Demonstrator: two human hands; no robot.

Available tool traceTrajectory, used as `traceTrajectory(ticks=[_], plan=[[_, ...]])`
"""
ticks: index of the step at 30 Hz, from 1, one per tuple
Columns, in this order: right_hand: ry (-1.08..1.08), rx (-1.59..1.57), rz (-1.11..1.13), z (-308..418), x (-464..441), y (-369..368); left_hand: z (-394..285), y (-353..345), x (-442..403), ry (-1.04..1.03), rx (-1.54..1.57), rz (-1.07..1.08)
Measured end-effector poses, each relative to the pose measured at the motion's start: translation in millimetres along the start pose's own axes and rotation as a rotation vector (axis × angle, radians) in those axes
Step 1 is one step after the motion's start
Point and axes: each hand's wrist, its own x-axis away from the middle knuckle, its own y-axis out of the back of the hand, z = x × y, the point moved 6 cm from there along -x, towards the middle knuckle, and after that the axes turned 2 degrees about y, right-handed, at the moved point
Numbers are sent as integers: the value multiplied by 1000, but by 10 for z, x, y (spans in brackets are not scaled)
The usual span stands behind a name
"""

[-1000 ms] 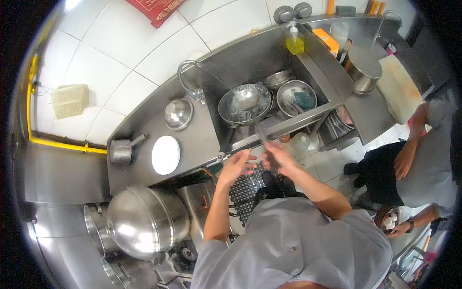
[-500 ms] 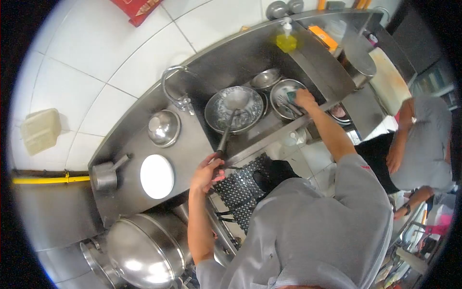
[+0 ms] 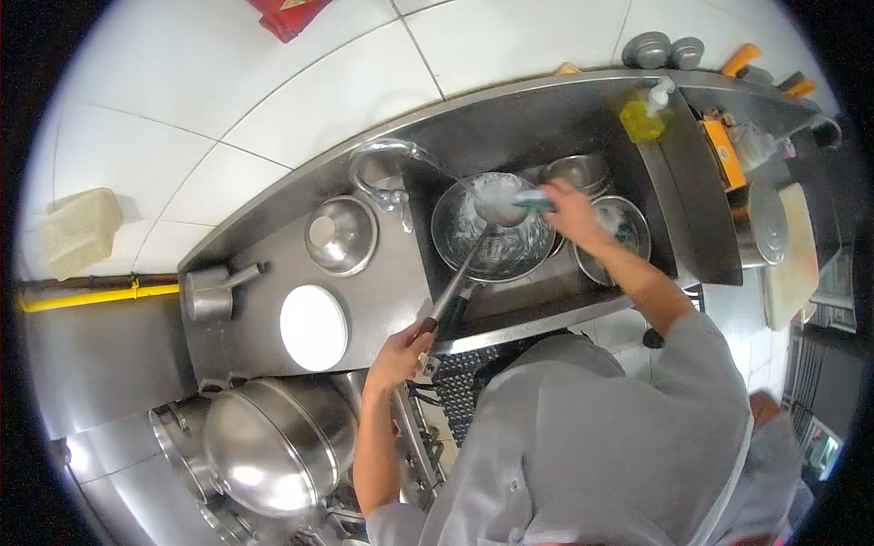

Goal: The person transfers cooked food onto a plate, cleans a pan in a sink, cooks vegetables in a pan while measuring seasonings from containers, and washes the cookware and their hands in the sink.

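My left hand [image 3: 398, 357] is closed around the dark handle end of a long ladle [image 3: 466, 264]. The ladle's round head is held over a soapy metal wok [image 3: 519, 255] in the sink. Pinched in my right hand [image 3: 574, 214] is a green sponge [image 3: 535, 199], pressed at the edge of the ladle's head. To the right of the wok sits a metal bowl [image 3: 587, 259] with suds and something dark inside, partly behind my right forearm. Behind it stands a smaller metal bowl [image 3: 575, 170].
On the drainboard are an upturned metal bowl [image 3: 341, 235], white plates [image 3: 313, 328] and a saucepan [image 3: 209, 294]. A faucet [image 3: 387, 191] arches by the sink. A yellow soap bottle [image 3: 645, 118] stands at the back. Another person's grey sleeve [image 3: 769, 464] shows at right.
My right hand moved left with the sponge, from the bowl at right to the ladle's head. The ladle is lifted slightly. The view has shifted, and the co-worker is now mostly hidden.
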Motion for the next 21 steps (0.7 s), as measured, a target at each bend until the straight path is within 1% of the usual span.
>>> traceTrajectory(ticks=[1, 2, 4, 5, 6, 7, 9, 11, 12, 14, 15, 17, 18, 19, 20, 21], plan=[[14, -27, 87, 45, -156, -285, -62, 18, 56, 18, -59, -46], [20, -38, 90, -2, -275, -533, -122, 4, 91, 24, -58, -56], [116, 306, 281, -78, -440, -1179, -193, -22, 144, 62, -32, -76], [122, 289, 283, -133, -421, -1361, -184, -10, 154, 73, -34, -89], [203, 255, 323, -205, -353, -1507, -161, -4, 137, 86, -9, -86], [286, 225, 360, -215, -323, -1538, -136, 14, 105, 94, 20, -80], [327, 205, 398, -292, -425, -1629, -125, 56, 49, 92, -3, -81], [315, 121, 652, -320, -581, -1798, -204, 95, 62, 100, -67, -83], [319, 121, 644, -292, -701, -1915, -280, 117, 84, 109, -79, -86], [101, 1, 481, -449, -931, -2343, -309, 202, 71, 88, -96, -87], [106, -4, 484, -431, -1009, -2382, -309, 231, 70, 72, -111, -80], [208, 147, 306, -294, -1118, -2297, -252, 286, 80, 79, -92, -105], [84, 168, 445, -203, -1130, -2089, -274, 286, 63, 22, -155, -128], [89, 169, 451, -229, -1028, -2106, -296, 283, 53, -33, -218, -148], [140, 132, 442, -244, -886, -2107, -282, 301, 53, -28, -213, -149], [170, 116, 434, -264, -848, -2123, -282, 311, 23, -10, -237, -98]])
